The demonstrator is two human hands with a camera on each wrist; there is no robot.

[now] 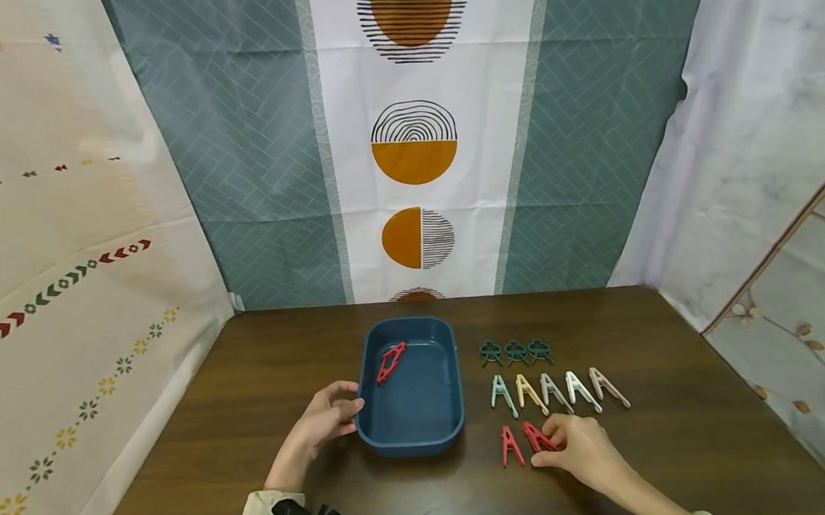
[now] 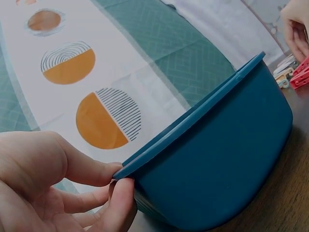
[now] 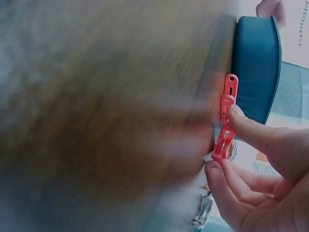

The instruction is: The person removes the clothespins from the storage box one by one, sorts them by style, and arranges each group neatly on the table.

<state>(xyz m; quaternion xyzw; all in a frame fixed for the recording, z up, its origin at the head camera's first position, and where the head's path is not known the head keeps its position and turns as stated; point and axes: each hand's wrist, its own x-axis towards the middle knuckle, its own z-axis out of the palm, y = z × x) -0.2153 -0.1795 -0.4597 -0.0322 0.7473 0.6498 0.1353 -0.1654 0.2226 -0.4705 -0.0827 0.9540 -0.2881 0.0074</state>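
A blue plastic bin (image 1: 408, 449) stands on the table, with one red clothespin (image 1: 391, 362) lying inside it. My left hand (image 1: 329, 416) pinches the bin's left rim between thumb and fingers, plain in the left wrist view. To the right of the bin, my right hand (image 1: 580, 451) holds a second red clothespin (image 1: 538, 437) at table level, thumb on one side and fingertips on the other. Just left of that lies another red clothespin (image 1: 511, 446). The right wrist view shows the held clothespin (image 3: 224, 142) between thumb and fingers.
Behind the right hand runs a row of several pale clothespins, among them a light blue one (image 1: 504, 394) and a white one (image 1: 583, 392). Farther back sit three dark green clips (image 1: 516, 352). Patterned cloth (image 1: 577, 180) hangs behind the wooden table (image 1: 274, 351).
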